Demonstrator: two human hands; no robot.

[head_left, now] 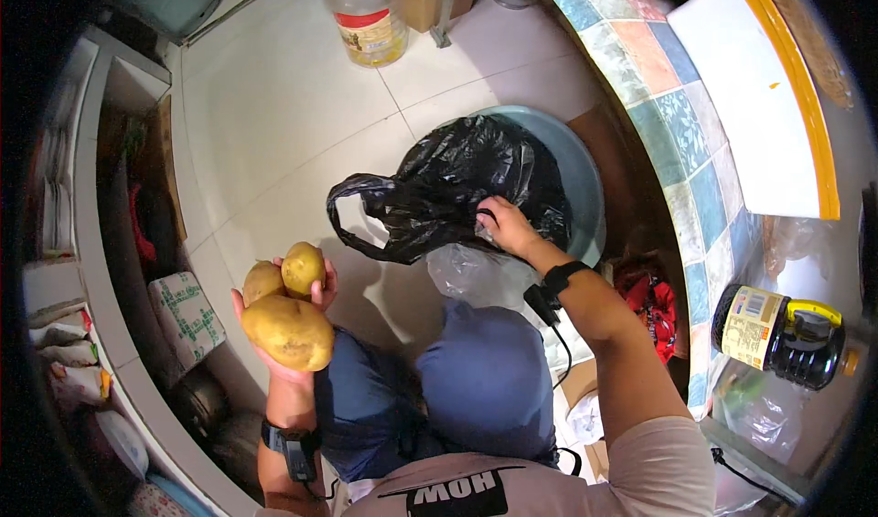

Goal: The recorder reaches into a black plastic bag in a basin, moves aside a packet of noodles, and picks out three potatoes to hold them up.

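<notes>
Three potatoes rest in my left hand (pixel 326 293), its fingers curled round them. The large potato (pixel 288 336) lies at the front over the palm, with a smaller round potato (pixel 303 268) and a partly hidden potato (pixel 262 285) behind it. My right hand (pixel 506 225) pinches the black plastic bag (pixel 457 165), its fingertips closed on the gathered film. One loop handle of the bag spreads out to the left. The bag lies over a grey-blue basin (pixel 585 174) and hides most of its inside; what the bag contains cannot be seen.
A clear plastic bag (pixel 471 274) hangs below the black one, by my knees. A big plastic jug (pixel 370 27) stands on the tiled floor (pixel 283 105) ahead. On the right, a tiled ledge (pixel 681 137) carries a white foam box (pixel 759 96) and a dark sauce bottle (pixel 777 334). Shelves line the left.
</notes>
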